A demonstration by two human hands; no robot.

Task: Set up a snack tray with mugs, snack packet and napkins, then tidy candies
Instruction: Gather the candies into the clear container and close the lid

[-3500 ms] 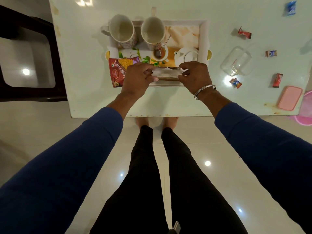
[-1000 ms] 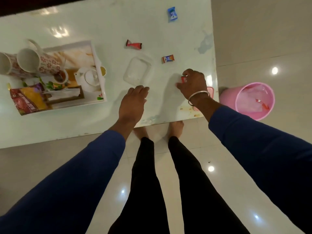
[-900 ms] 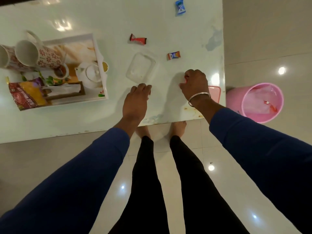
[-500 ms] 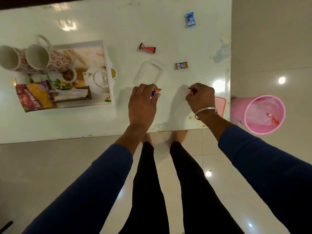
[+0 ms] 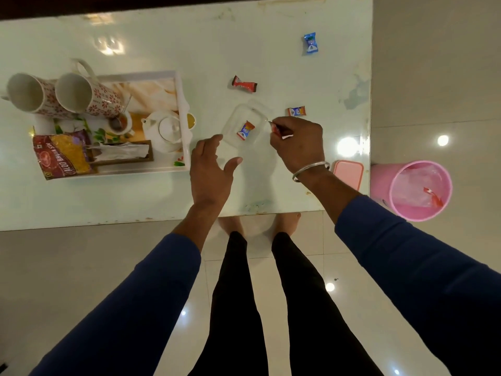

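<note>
The right hand [image 5: 298, 143] pinches what looks like a red-wrapped candy [image 5: 279, 131] at the rim of the clear plastic container [image 5: 230, 126]; the left hand [image 5: 210, 166] hovers spread. Candy-tidying is underway: release it inside, beside the orange-white candy [image 5: 245, 130], then fetch others.

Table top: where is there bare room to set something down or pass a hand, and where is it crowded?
Free: the near strip of the table in front of the tray, and the far stretch behind the tray up to the blue candy. Crowded: around the clear container, where both hands, left and right, and loose candies cluster. The tray is full.
</note>
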